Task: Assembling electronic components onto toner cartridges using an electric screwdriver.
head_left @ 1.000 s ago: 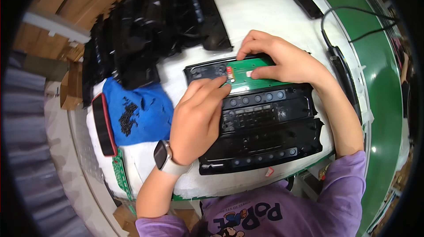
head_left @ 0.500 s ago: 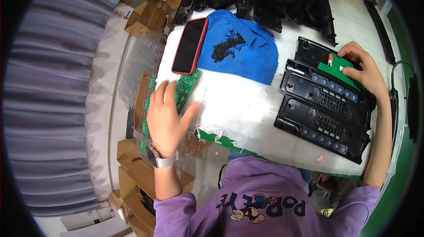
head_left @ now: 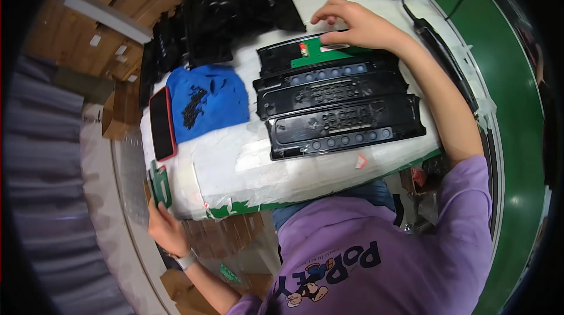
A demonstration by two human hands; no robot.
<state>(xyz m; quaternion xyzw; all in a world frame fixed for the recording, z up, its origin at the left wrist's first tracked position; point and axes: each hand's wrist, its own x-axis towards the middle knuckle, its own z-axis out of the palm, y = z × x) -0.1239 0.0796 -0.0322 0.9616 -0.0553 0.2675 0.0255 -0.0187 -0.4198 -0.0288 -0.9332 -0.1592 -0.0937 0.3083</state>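
Observation:
My right hand (head_left: 364,26) lies over a green circuit board (head_left: 317,51) set in the farthest black plastic panel (head_left: 276,59). Its thumb rests on the board, while the curled fingers are apart from the thumb beyond the panel's far edge. Two more black panels, a middle one (head_left: 279,96) and a near one (head_left: 294,130), lie in front, each with a row of round bluish-grey buttons. At the table's left edge my left hand (head_left: 167,230) pinches the near end of another green circuit board (head_left: 160,186); part of that board is hidden by the fingers.
A blue cloth (head_left: 223,100) holds a pile of small black parts (head_left: 194,106), with a red-cased phone (head_left: 163,124) beside it. Several black plastic housings (head_left: 235,12) stand at the back. A black corded tool (head_left: 443,59) lies along the right edge. Cardboard boxes (head_left: 120,103) stand left.
The view has turned, shifting the table. My left hand has closed on the green board near the phone. My right fingers have lifted off the board in the far panel; the thumb stays.

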